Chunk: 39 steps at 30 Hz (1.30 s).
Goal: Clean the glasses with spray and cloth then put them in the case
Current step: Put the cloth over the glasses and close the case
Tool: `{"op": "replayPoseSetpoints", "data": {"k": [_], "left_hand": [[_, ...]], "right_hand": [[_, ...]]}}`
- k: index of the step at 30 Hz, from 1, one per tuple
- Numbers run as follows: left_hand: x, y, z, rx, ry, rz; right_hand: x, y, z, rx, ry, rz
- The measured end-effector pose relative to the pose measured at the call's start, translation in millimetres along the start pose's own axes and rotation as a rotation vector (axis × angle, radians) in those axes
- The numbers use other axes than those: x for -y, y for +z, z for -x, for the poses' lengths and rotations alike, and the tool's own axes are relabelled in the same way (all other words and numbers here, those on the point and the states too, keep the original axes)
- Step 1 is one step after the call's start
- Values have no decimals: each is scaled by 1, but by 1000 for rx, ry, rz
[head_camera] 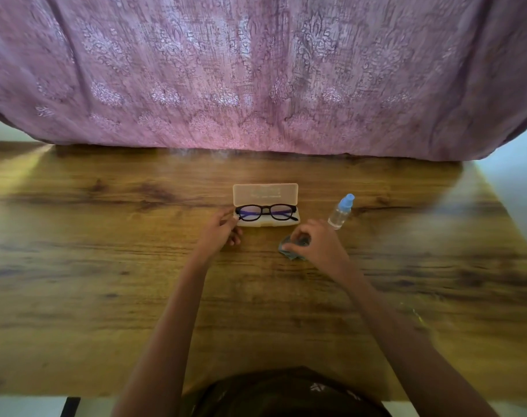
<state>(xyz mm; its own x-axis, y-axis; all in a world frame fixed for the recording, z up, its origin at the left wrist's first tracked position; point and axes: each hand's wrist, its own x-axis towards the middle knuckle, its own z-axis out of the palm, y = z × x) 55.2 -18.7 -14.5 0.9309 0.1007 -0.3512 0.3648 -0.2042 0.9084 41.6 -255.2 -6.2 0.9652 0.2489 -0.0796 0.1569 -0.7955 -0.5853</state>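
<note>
Bare arms (172, 311) reaching across the desk (105, 266) to the case (266, 224), glasses (266, 212) lying inside the open case, left hand (221, 228) curling against the case's left end, grasp impossible to tell, right hand (314, 240) clutching a cloth (290, 254) just before the case, bottle (341, 211) standing right of it.

I find the case (265, 192) open in the middle of the table (105, 281), the glasses (266, 212) inside it. The spray bottle (340, 212) stands just right of the case. The cloth (289, 255) lies before the case, under the right hand (313, 242); the left hand (218, 231) is at the case's left end. Fabric (256, 70) hangs behind.
</note>
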Motion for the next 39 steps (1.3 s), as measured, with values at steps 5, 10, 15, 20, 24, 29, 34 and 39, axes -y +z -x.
{"op": "replayPoseSetpoints", "data": {"k": [5,10,15,20,24,29,34,39], "left_hand": [[-2,3,0,-12,-1,1],[-1,0,2,-30,6,24],[-1,-1,-1,-41,10,45],[-2,-4,-6,-50,-16,53],[-9,-2,-6,-146,-1,28],[-37,9,25,-197,367,-159],[-49,22,49,354,258,-39],[-44,26,49,396,203,14]], "right_hand": [[8,7,3,42,-116,200],[15,3,3,22,-33,-31],[24,-11,-2,34,181,-443],[29,-23,-5,154,264,-874],[30,-27,-4,190,247,-901],[36,-30,-5,130,257,-892],[46,-40,-5,126,124,-772],[50,-50,-8,-77,-80,-447]]}}
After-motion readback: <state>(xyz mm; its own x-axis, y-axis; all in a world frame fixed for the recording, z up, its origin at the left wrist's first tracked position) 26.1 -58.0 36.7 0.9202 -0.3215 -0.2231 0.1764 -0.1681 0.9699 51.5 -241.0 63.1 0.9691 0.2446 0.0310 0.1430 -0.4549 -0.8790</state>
